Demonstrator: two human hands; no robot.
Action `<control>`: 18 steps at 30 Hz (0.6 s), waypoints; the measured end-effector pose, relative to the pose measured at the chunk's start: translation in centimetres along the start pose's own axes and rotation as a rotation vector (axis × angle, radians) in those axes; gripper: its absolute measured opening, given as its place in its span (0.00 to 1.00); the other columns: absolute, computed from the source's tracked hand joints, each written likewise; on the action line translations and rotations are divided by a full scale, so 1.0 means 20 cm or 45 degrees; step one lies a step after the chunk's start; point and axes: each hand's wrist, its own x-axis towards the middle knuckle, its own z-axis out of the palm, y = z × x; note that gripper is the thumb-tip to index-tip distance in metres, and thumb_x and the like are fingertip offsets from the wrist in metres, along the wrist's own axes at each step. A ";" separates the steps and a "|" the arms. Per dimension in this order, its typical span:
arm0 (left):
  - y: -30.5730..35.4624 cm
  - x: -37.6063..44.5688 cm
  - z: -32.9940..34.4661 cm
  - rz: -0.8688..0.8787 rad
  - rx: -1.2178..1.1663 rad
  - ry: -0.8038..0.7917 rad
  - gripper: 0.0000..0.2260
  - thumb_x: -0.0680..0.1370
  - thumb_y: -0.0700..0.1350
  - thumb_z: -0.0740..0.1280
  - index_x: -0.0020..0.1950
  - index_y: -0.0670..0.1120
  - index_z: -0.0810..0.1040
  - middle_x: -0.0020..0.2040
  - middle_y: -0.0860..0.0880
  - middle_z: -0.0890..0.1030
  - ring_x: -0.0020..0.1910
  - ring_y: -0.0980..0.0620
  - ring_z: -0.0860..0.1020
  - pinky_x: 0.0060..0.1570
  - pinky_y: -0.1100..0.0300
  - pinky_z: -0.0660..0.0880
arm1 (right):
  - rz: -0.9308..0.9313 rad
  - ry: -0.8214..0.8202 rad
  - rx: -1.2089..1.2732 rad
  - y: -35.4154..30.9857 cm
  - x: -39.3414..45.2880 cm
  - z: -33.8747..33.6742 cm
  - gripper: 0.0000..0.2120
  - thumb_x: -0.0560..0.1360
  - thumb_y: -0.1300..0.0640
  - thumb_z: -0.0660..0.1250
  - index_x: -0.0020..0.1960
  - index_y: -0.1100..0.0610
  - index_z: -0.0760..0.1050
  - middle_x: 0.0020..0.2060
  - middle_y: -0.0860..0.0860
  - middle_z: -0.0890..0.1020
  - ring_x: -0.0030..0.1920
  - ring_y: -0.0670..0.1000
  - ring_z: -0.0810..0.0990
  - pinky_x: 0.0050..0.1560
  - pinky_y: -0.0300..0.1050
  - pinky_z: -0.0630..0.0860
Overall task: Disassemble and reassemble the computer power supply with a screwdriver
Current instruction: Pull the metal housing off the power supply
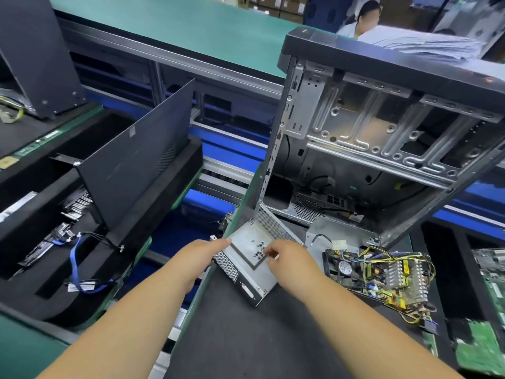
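Resting on the bench (pixel 232 337), the power supply cover (pixel 250 265) holds loose screws (pixel 259 248). Left hand (pixel 200 254) steadies its edge, fingers straight; right hand (pixel 287 258) pinches at the screws.

Silver perforated power supply cover (pixel 247 265), green circuit board (pixel 404 285) with yellow wires (pixel 382 254), black mat (pixel 246 337).

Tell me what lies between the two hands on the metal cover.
Head view: loose screws lie on the metal cover between the left hand and right hand, nearer the right fingertips.
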 end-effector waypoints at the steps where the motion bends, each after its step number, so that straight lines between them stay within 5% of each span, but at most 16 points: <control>1: 0.00 0.00 0.00 0.008 -0.017 -0.001 0.28 0.58 0.69 0.70 0.51 0.54 0.81 0.54 0.53 0.82 0.54 0.53 0.80 0.66 0.47 0.72 | 0.003 0.004 -0.022 0.00 0.01 0.01 0.13 0.77 0.59 0.62 0.59 0.52 0.79 0.58 0.49 0.80 0.53 0.51 0.78 0.50 0.39 0.72; 4: 0.00 -0.01 0.00 0.042 -0.075 -0.008 0.25 0.61 0.67 0.71 0.50 0.54 0.82 0.51 0.55 0.84 0.53 0.54 0.81 0.64 0.49 0.73 | 0.007 -0.005 -0.114 -0.01 0.05 0.06 0.18 0.77 0.62 0.60 0.65 0.54 0.76 0.63 0.52 0.75 0.60 0.55 0.76 0.59 0.42 0.72; 18: -0.01 -0.02 0.03 0.130 -0.343 -0.106 0.11 0.74 0.54 0.72 0.50 0.48 0.84 0.46 0.52 0.86 0.50 0.57 0.83 0.51 0.62 0.78 | -0.104 0.139 -0.347 0.02 0.13 0.20 0.18 0.74 0.68 0.60 0.63 0.57 0.73 0.59 0.53 0.71 0.59 0.54 0.72 0.56 0.41 0.70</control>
